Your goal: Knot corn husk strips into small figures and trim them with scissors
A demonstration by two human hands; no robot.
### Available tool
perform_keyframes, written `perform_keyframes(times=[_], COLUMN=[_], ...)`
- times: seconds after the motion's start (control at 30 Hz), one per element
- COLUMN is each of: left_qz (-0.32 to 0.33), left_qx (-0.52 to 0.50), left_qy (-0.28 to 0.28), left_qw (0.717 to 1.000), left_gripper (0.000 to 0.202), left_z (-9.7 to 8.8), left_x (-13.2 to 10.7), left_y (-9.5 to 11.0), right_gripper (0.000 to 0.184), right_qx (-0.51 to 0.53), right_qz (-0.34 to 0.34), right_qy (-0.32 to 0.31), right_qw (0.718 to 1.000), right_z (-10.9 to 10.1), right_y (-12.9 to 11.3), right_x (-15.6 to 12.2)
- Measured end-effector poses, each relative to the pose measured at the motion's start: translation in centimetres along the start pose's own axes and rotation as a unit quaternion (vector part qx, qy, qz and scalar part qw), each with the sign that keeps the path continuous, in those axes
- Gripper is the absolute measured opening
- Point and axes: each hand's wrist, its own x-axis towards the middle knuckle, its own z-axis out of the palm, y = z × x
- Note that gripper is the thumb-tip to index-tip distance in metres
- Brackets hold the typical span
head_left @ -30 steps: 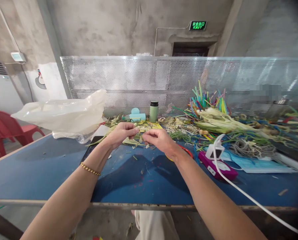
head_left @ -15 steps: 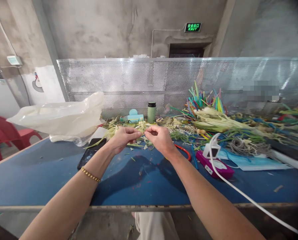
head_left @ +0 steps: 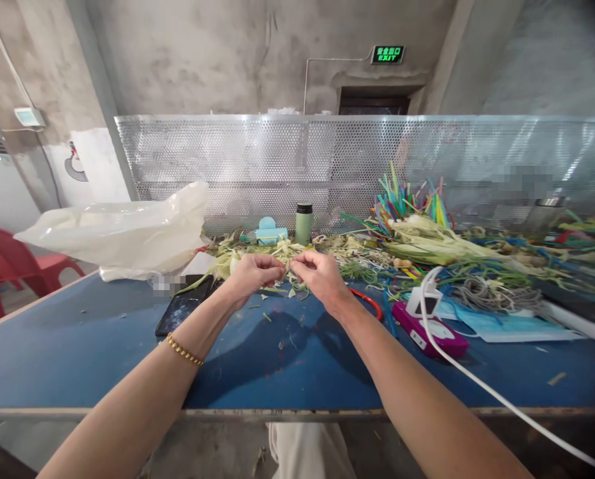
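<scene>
Both my hands are up in the middle of the frame, just over the blue table (head_left: 78,346), fingertips almost touching each other. My left hand (head_left: 251,274) and right hand (head_left: 321,276) are each curled in tight, thumb pressed to forefinger, pinching the two ends of a thin pale leaf strip (head_left: 287,265). It's so small I honestly can't make out much more of it than a sliver between my fingers. Right behind my hands is a messy heap of husk scraps (head_left: 277,251), and green bits are scattered on the tabletop under my knuckles. There's a gold bracelet (head_left: 184,350) on my left wrist. A black phone (head_left: 182,309) lies flat just left of my left hand, with a big crumpled plastic bag (head_left: 122,233) further left. A green flask (head_left: 304,223) stands upright at center back against the perforated metal screen (head_left: 202,159), and a bundle of coloured strips (head_left: 410,199) fans up to the right of it. Lower right of my right hand sits a magenta power bank (head_left: 437,338) with a white cable (head_left: 482,386) trailing off toward the bottom right corner.
</scene>
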Motion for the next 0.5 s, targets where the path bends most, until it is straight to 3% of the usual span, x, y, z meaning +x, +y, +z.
perform_keyframes(times=[0.23, 0.5], left_qz=[0.051, 0.072], left_qx=[0.078, 0.075], left_qy=[0.007, 0.032], left_qw=[0.996, 0.994], left_gripper=[0.008, 0.008], left_z=[0.12, 0.42], left_x=[-0.02, -0.15], left_y=[-0.23, -0.15], right_gripper=[0.017, 0.019], right_qx=[-0.029, -0.008], right_qz=[-0.003, 0.015], right_qy=[-0.021, -0.038], right_qw=[0.999, 0.999], right_z=[0.06, 0.02], right_y=[-0.12, -0.24], right_x=[-0.12, -0.24])
